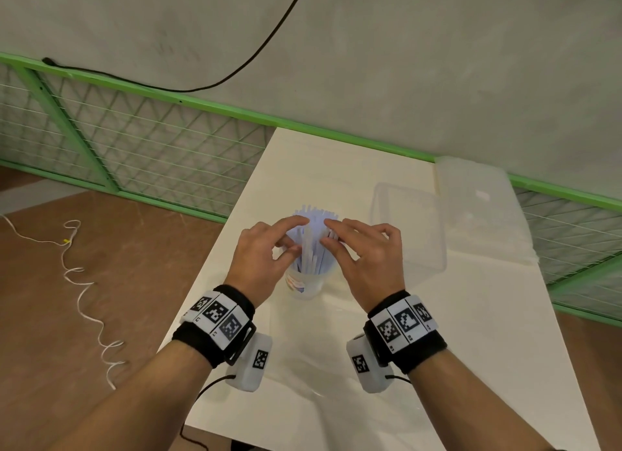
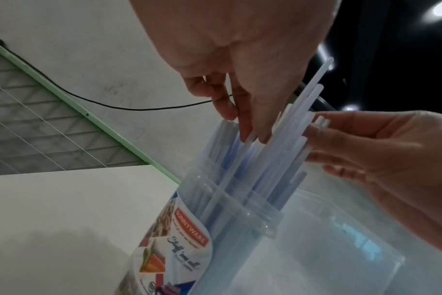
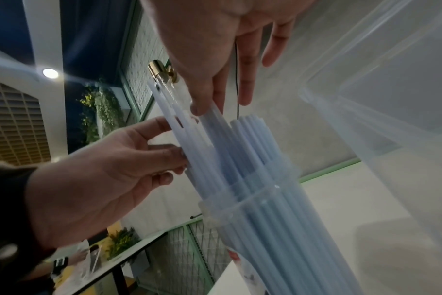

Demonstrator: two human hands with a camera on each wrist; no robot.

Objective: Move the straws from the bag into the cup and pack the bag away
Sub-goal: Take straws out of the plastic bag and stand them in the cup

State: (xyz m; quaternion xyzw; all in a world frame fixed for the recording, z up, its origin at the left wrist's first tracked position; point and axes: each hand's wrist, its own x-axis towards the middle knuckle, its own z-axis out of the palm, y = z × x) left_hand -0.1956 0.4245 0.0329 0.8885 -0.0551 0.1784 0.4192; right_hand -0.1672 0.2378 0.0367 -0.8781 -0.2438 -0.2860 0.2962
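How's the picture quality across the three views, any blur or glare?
Head view: evenly lit, sharp on the hands, the straws slightly washed out. Left wrist view: dim, the cup soft, ceiling lights flaring. Right wrist view: wide-angle stretching, a lamp glare, the clear container hazy.

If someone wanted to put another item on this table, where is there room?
Bare table lies behind the cup of straws, toward the wall, and in front near the wrists. The right side is crowded by the clear bin and its lid.
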